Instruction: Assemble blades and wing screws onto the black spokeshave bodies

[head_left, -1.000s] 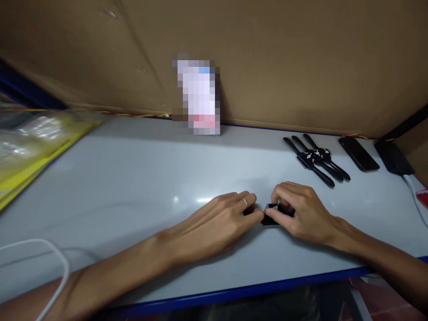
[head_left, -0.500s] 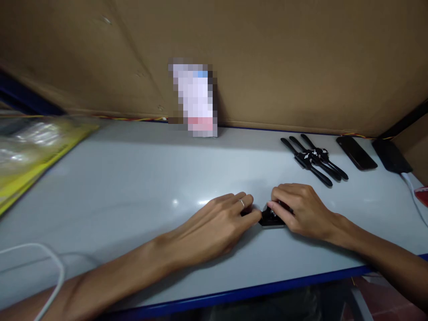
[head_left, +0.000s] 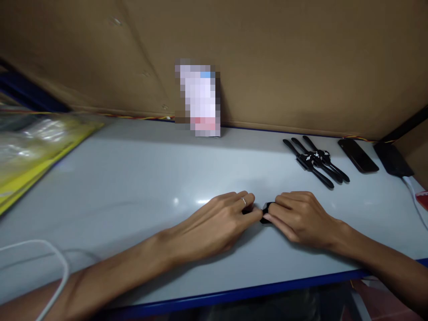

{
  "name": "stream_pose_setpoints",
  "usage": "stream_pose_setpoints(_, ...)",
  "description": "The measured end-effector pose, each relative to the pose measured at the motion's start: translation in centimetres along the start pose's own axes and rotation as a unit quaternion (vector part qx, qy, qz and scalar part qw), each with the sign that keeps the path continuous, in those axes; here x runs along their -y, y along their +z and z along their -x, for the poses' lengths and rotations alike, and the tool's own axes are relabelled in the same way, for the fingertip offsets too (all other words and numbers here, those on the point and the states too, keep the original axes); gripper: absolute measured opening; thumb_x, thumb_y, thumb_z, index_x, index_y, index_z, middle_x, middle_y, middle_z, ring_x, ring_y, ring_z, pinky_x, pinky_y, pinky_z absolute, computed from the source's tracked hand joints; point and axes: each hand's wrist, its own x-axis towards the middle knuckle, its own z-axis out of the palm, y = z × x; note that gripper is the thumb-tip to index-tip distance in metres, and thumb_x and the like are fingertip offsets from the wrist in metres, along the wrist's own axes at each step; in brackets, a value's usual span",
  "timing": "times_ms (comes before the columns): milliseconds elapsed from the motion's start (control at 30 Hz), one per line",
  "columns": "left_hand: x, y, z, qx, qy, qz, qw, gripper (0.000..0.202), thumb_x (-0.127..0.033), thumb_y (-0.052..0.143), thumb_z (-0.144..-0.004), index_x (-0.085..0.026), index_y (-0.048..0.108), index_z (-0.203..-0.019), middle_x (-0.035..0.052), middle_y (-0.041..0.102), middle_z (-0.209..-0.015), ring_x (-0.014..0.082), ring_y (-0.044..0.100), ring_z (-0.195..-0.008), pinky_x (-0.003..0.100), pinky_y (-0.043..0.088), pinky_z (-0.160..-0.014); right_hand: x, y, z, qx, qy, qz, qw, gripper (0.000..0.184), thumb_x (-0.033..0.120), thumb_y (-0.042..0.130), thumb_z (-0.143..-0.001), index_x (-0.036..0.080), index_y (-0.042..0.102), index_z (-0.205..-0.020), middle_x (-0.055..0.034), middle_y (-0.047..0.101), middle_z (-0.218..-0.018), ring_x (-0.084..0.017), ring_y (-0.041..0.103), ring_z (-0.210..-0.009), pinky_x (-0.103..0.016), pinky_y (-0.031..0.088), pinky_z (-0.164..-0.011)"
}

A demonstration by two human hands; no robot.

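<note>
Between my two hands, low over the white tabletop, is a black spokeshave point(head_left: 268, 207); only its dark middle shows, and the fingers hide the rest. My left hand point(head_left: 227, 218), with a ring on one finger, is closed around its left side, thumb and forefinger pressed near the middle. My right hand point(head_left: 302, 216) is closed over the right side, its thumb reaching along the near edge toward the left fingertips. Beyond the right hand, three more black spokeshaves point(head_left: 314, 161) with silvery screws lie side by side on the table.
A dark phone point(head_left: 358, 156) and a black device point(head_left: 393, 159) with a white cable lie at the far right. Plastic-wrapped yellow material point(head_left: 43, 156) covers the left. A blurred-out upright item point(head_left: 203, 100) leans on the cardboard wall point(head_left: 267, 58). A white cord point(head_left: 62, 258) crosses my left forearm.
My right hand has turned and lowered slightly, its fingers now covering more of the spokeshave. The tool looks rotated, with less of its body showing. The left hand stays nearly in place.
</note>
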Motion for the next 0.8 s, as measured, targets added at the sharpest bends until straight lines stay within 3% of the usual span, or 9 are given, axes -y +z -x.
stream_pose_setpoints(167, -0.19, -0.21, -0.12, -0.013, 0.001, -0.011, 1.000, 0.028, 0.005, 0.039, -0.072, -0.019, 0.050, -0.082, 0.0034, 0.051, -0.080, 0.0150, 0.041, -0.060, 0.029, 0.032, -0.054, -0.31, 0.04, -0.41, -0.029, 0.100, -0.079, 0.991, 0.018, 0.022, 0.054, -0.096, 0.016, 0.060, -0.081, 0.0019, 0.056, -0.066, -0.010, 0.044, -0.057, -0.028, 0.031, -0.056)
stream_pose_setpoints(433, -0.11, -0.12, 0.02, -0.009, -0.003, -0.009, 1.000, 0.026, 0.003, 0.040, -0.075, -0.019, 0.050, -0.083, 0.0029, 0.051, -0.080, 0.0146, 0.040, -0.059, 0.028, 0.033, -0.054, -0.61, -0.40, -0.26, -0.018, 0.131, -0.134, 0.982, 0.016, 0.018, 0.052, -0.095, 0.016, 0.066, -0.088, -0.0007, 0.063, -0.075, -0.010, 0.050, -0.062, -0.026, 0.036, -0.060)
stream_pose_setpoints(633, -0.05, -0.04, 0.03, -0.003, -0.006, -0.014, 1.000, 0.026, 0.003, 0.041, -0.075, -0.020, 0.050, -0.085, 0.0029, 0.052, -0.081, 0.0150, 0.043, -0.060, 0.029, 0.034, -0.055, -0.79, -0.48, 0.17, -0.034, 0.074, -0.073, 0.994, 0.032, 0.022, 0.053, -0.096, 0.016, 0.061, -0.066, 0.0022, 0.049, -0.060, -0.010, 0.037, -0.054, -0.027, 0.029, -0.053)
stream_pose_setpoints(800, -0.05, -0.18, -0.03, -0.002, -0.003, -0.001, 1.000, 0.025, 0.002, 0.042, -0.073, -0.020, 0.049, -0.083, 0.0035, 0.052, -0.082, 0.0154, 0.044, -0.062, 0.029, 0.035, -0.057, -0.42, -0.55, 0.07, -0.043, 0.002, -0.076, 0.996, 0.031, 0.021, 0.052, -0.098, 0.015, 0.068, -0.072, 0.0021, 0.048, -0.061, -0.011, 0.036, -0.054, -0.028, 0.030, -0.053)
